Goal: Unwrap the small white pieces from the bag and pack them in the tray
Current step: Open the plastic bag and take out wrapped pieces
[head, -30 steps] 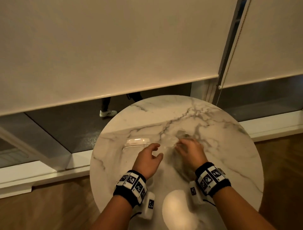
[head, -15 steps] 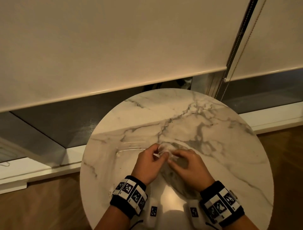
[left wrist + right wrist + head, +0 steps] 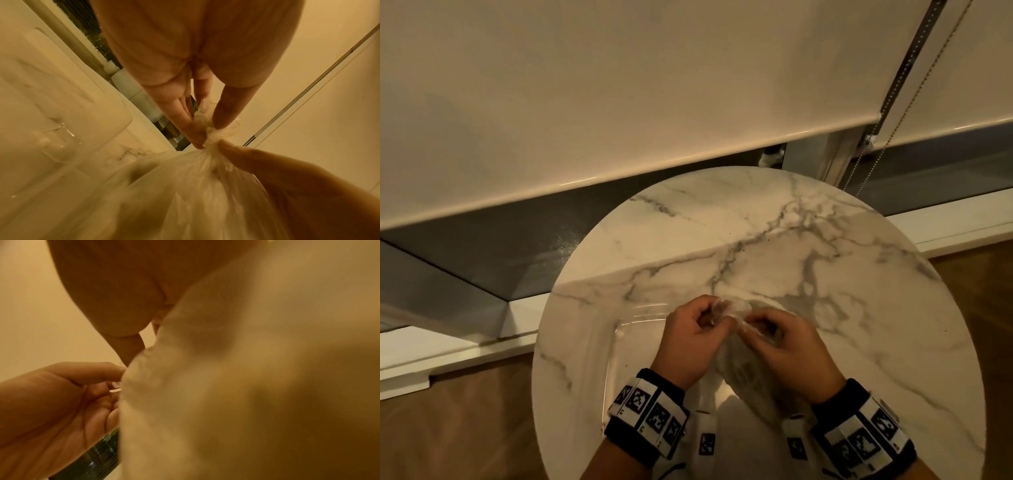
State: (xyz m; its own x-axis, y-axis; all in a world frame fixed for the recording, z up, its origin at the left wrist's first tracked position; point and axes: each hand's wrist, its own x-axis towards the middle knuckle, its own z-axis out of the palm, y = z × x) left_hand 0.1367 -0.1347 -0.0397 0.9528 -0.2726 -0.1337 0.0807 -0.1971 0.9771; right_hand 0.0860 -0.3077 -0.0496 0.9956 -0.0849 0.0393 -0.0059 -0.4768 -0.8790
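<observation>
Bag: the thin translucent plastic bag (image 3: 739, 363) sits between your wrists above the round white marble table (image 3: 825, 240). Your left hand (image 3: 688, 342) pinches its knotted neck with curled fingers (image 3: 197, 129); your right hand (image 3: 794, 353) pinches just below. The clear plastic tray (image 3: 61, 113) lies just left of your left hand.

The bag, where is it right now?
In the head view the bag is near the front of the round table, held between the left hand and right hand, with the clear tray just left of it.
</observation>
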